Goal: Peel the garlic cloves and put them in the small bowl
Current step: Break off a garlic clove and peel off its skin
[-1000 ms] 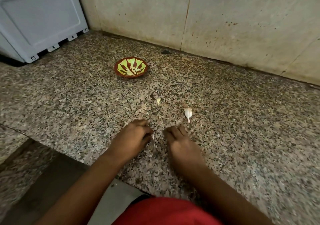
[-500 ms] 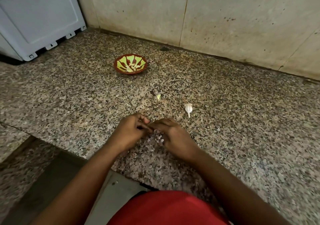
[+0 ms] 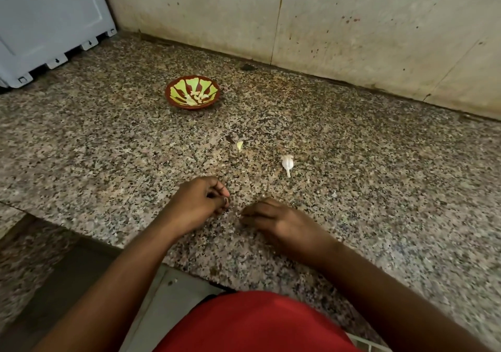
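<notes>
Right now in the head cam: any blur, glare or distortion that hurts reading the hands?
Head view: dim, even light, no glare on the granite counter. Wide-angle bend at the edges. The small bowl and the unpeeled garlic clove read sharp. The left hand and right hand are dark and slightly soft, so what the curled fingers hold cannot be told.

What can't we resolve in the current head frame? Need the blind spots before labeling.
- Left hand: fingers curled; whether they hold a clove is hidden by the fingers themselves.
- Right hand: seen from the back; fingertips and anything under them are hidden.
- Small bowl: pale peeled pieces inside, too small to count.
- Yellowish bit on the counter: too small to tell clove from skin.
- Grey appliance: cut off by the left edge.
</notes>
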